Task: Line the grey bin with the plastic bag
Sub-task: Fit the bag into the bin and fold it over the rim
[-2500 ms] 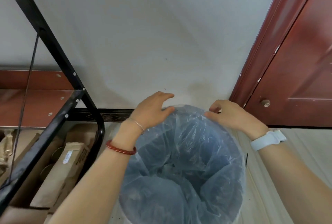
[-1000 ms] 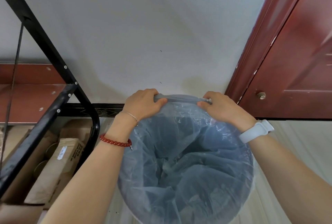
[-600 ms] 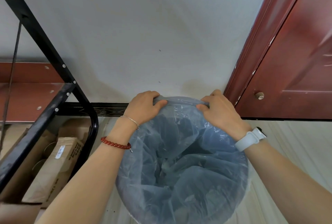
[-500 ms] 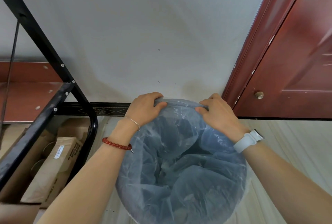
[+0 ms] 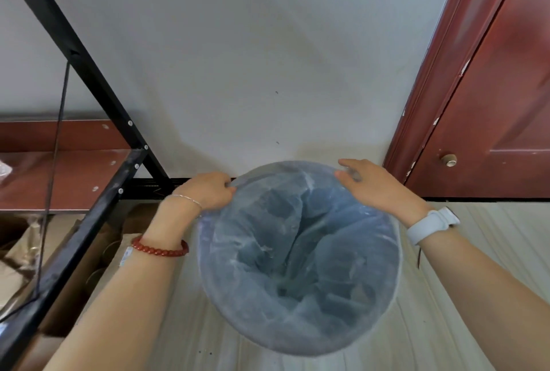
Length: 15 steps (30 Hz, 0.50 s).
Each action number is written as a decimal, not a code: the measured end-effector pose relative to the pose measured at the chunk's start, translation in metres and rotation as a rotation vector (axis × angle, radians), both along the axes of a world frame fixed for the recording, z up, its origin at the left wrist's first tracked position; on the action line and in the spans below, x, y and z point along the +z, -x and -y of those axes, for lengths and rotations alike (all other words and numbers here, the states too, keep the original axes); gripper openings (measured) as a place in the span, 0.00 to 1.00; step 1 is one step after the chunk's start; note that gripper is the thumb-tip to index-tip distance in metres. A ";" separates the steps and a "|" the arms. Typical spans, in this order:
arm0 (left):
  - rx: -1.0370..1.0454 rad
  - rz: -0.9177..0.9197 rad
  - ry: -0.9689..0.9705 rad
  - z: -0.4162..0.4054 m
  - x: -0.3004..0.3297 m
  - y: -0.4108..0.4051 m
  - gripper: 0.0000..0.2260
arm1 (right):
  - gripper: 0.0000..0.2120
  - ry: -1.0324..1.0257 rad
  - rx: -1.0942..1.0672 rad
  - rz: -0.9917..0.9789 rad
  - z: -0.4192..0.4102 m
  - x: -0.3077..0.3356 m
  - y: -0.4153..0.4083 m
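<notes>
The round grey bin (image 5: 285, 339) stands on the floor in front of me, seen from above. A clear plastic bag (image 5: 300, 251) fills its inside and folds out over the rim all the way round. My left hand (image 5: 208, 190) is closed on the bag's edge at the rim's far left. My right hand (image 5: 372, 184) rests on the rim's far right, thumb and fingers pinching the plastic there. The bag's bottom is crumpled deep in the bin.
A white wall (image 5: 253, 57) rises just behind the bin. A black metal shelf frame (image 5: 89, 206) with cardboard boxes (image 5: 98, 266) under it stands at the left. A dark red door (image 5: 506, 102) and its frame are at the right.
Both hands have slid apart along the far rim, from near its middle to its left and right sides. The bag's edge now sits folded over the far rim.
</notes>
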<state>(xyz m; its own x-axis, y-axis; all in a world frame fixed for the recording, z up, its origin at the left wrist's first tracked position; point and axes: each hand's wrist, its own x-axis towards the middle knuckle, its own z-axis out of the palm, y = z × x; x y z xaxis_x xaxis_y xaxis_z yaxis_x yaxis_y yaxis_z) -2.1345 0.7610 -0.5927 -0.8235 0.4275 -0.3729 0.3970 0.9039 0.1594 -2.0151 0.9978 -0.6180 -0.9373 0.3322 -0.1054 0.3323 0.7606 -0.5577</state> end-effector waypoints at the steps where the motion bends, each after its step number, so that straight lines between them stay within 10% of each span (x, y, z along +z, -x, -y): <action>1: 0.001 0.105 0.062 0.006 0.011 0.000 0.12 | 0.22 0.001 -0.016 -0.004 -0.001 0.001 0.001; 6: -0.125 0.345 0.127 0.012 0.033 0.003 0.20 | 0.19 0.035 -0.054 -0.032 0.007 0.005 0.004; 11: -0.175 -0.003 -0.440 -0.035 0.001 -0.015 0.23 | 0.12 -0.126 -0.039 -0.062 0.019 -0.003 0.004; 15: -0.216 -0.190 -0.511 -0.055 -0.016 -0.015 0.16 | 0.13 -0.303 -0.028 -0.134 0.020 0.002 0.002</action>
<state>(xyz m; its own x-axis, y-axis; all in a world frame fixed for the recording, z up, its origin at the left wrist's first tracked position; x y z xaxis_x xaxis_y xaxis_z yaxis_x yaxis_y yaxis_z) -2.1193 0.8161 -0.6090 -0.7301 0.6797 0.0707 0.6279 0.6264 0.4619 -2.0175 0.9780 -0.6163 -0.9261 0.3556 0.1259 0.2946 0.8902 -0.3474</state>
